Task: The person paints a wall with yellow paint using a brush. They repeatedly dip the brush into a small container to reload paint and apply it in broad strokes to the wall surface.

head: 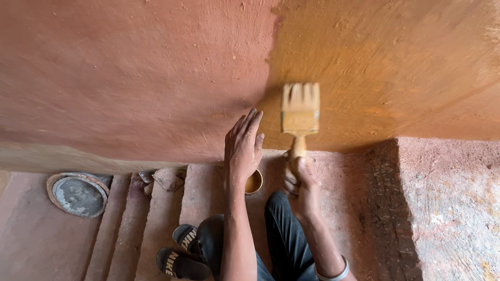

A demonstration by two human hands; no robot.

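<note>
A round metal lid (77, 195) lies on the reddish floor (448, 208) at far left, near a few stones (165, 178). Two black sandals (179, 255) sit on the ridged steps (140, 229) below.

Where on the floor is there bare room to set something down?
Bare floor lies right of the right hand holding the brush, and left beyond the round metal lid. It is crowded between: left hand, small bowl, legs, sandals and stones.

Left hand (243, 148) flat, fingers together, left of the brush (300, 112), right hand (303, 183) gripping its handle, both forearms raised
</note>
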